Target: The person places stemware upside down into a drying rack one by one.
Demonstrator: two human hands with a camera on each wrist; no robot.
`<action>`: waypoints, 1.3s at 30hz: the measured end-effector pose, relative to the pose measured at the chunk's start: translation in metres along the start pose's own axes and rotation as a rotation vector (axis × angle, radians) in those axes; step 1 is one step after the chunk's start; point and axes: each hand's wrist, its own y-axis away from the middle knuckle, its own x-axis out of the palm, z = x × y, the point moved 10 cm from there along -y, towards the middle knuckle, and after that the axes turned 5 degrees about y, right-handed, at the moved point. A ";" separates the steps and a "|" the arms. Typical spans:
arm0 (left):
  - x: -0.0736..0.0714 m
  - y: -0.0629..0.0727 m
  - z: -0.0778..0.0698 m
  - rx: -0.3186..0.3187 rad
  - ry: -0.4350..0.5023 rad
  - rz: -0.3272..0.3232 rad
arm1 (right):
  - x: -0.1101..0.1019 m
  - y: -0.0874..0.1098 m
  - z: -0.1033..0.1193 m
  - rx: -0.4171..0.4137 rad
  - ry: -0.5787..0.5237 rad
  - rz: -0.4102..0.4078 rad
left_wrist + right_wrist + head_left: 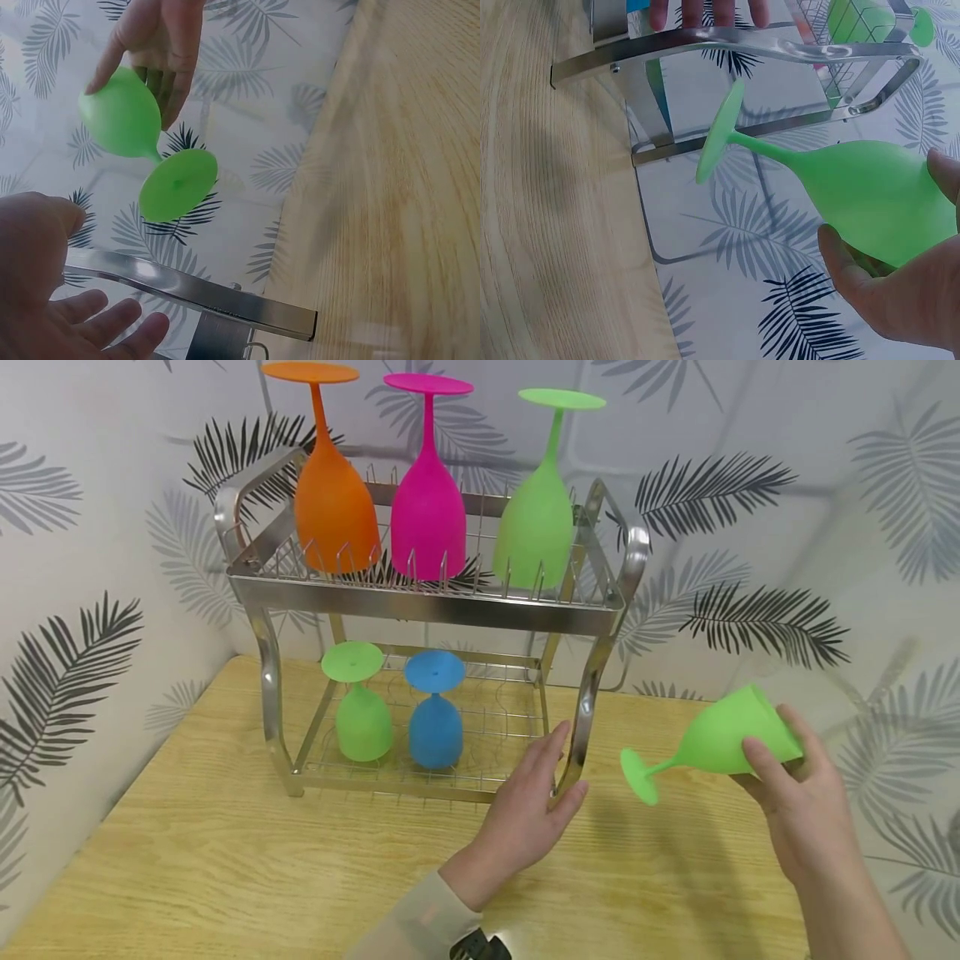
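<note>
A light green plastic wine glass (pixel 738 731) is in my right hand (pixel 806 793), right of the rack and above the table. My thumb and fingers hold it round the bowl near the rim. It lies tilted, with its round foot pointing left and down, as the left wrist view also shows. My left hand (pixel 528 806) is at the front right leg (pixel 588 702) of the metal dish rack. Its fingers are stretched out and its thumb is spread apart, with the leg between them in the left wrist view (pixel 187 289).
On the rack's upper tier stand upside-down orange (pixel 337 514), pink (pixel 427 522) and green (pixel 534 531) wine glasses. The lower tier holds an upside-down green glass (pixel 363 722) and a blue one (pixel 435 731). A leaf-patterned wall covering (pixel 757 552) backs the wooden table (pixel 225 860).
</note>
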 end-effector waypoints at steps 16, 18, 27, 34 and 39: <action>-0.009 0.003 -0.009 0.067 0.032 -0.012 | 0.019 0.008 0.001 -0.054 -0.181 0.119; -0.009 0.004 -0.011 0.077 0.041 -0.013 | 0.023 0.010 0.002 -0.065 -0.198 0.132; -0.014 0.007 -0.017 0.138 0.082 -0.039 | 0.037 0.017 0.001 -0.054 -0.176 0.112; -0.016 0.009 -0.020 0.157 0.105 -0.044 | 0.047 0.018 -0.003 -0.035 -0.260 0.157; -0.018 0.010 -0.022 0.166 0.132 -0.042 | 0.054 0.017 -0.005 -0.021 -0.313 0.180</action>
